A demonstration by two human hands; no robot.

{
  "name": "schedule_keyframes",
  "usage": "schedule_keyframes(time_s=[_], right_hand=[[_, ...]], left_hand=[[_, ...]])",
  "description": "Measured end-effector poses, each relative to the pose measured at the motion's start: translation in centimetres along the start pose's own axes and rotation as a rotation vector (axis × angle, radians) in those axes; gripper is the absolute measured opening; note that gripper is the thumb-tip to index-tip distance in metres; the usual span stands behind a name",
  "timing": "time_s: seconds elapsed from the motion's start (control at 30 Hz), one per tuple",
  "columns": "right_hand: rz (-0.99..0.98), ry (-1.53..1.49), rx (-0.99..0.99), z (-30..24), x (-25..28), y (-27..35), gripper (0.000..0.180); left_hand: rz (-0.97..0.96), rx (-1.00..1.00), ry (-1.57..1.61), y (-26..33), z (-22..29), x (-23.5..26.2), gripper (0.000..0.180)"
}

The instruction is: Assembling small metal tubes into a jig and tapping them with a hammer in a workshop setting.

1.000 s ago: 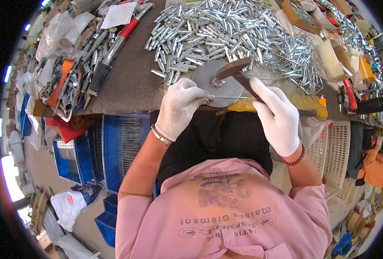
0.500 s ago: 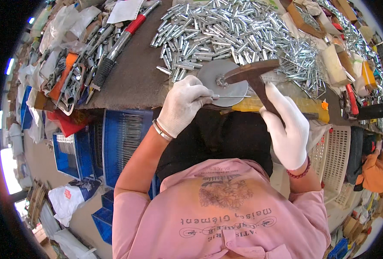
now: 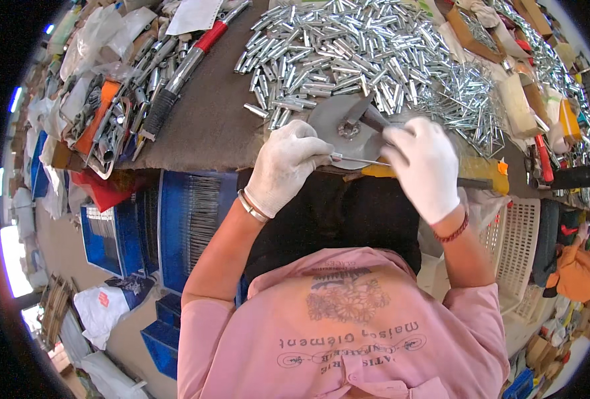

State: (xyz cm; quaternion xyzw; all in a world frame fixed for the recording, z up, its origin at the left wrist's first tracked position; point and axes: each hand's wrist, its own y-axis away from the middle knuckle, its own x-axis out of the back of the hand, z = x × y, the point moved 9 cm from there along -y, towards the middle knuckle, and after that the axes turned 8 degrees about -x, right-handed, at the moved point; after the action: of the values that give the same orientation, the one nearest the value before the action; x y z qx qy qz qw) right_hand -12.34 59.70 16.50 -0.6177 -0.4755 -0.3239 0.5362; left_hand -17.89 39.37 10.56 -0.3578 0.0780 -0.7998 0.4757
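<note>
My left hand [image 3: 287, 167], in a white glove, pinches a thin metal pin [image 3: 360, 160] that lies across the near edge of a round grey metal disc [image 3: 335, 130] on the brown bench. In my gloved right hand [image 3: 423, 166] is a hammer. Its dark head [image 3: 363, 114] is over the middle of the disc, slightly blurred. Both hands are close together over the disc.
A big heap of short silvery metal tubes [image 3: 348, 46] lies just beyond the disc. A long tool with a red and black grip [image 3: 182, 66] lies at the left among clutter. Blue crates [image 3: 195, 219] stand under the bench on the left. A white basket [image 3: 521, 246] stands on the right.
The hammer head was lifted to the right above the disc and has come back down onto it. My left hand has stayed on the pin.
</note>
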Motion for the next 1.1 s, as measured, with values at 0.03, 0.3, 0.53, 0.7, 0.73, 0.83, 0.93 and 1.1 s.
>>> schedule_keyframes(time_s=[0.03,0.3,0.53,0.7,0.73,0.83,0.93,1.1], right_hand=[[-0.036,-0.104,0.004,-0.9,-0.2,0.8,0.02],[-0.594,-0.76,-0.343,-1.2,-5.8,5.0,0.017],[-0.896,-1.004,-0.712,-2.6,-7.4,8.1,0.025],[-0.519,-0.85,-0.415,-4.4,-5.5,7.4,0.025],[-0.594,-0.786,-0.421,-4.8,-5.5,7.6,0.027],[-0.338,-0.744,-0.172,-5.1,-3.3,5.5,0.028],[0.002,-0.274,-0.002,-3.7,-1.1,2.7,0.03],[-0.02,-0.095,0.08,-3.6,-2.4,0.6,0.038]], left_hand=[[0.0,0.001,-0.003,0.1,-0.1,0.0,0.017],[0.202,0.042,-0.179,1.9,2.2,0.9,0.03],[0.281,0.717,0.494,6.4,0.6,-3.6,0.062],[0.349,0.704,0.558,6.3,2.1,-2.4,0.065],[0.34,0.693,0.552,6.3,2.5,-2.0,0.065],[0.456,0.693,0.575,7.6,3.2,0.9,0.061],[0.552,0.689,0.55,9.8,2.0,4.0,0.059],[0.747,0.764,0.513,16.3,-2.2,8.7,0.055]])
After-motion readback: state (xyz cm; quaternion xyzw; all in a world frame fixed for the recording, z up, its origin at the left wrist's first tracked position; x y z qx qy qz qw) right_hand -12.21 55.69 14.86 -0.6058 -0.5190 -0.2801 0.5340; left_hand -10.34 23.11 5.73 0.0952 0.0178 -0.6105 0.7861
